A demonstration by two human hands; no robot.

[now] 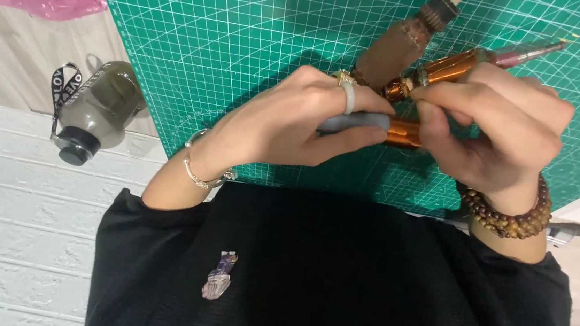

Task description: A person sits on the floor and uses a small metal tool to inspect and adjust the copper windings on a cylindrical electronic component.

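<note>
Head view: both hands [286, 124] [502, 133] clasp glossy copper cylinder [404, 132].

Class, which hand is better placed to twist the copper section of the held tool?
Probably the right hand: its fingers pinch the copper section directly, while the left hand grips the grey end, steadying it.

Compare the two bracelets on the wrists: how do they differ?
The bracelet on the left wrist is a thin, silvery metal band; the bracelet on the right wrist is a thick string of round brown beads, wrapped in more than one row. The silvery one sits loose and slanted on the wrist; the beaded one hugs it closely. Both lie just above the black sleeves, and both hands, left hand and right hand, grip one orange-and-grey tool.
</note>
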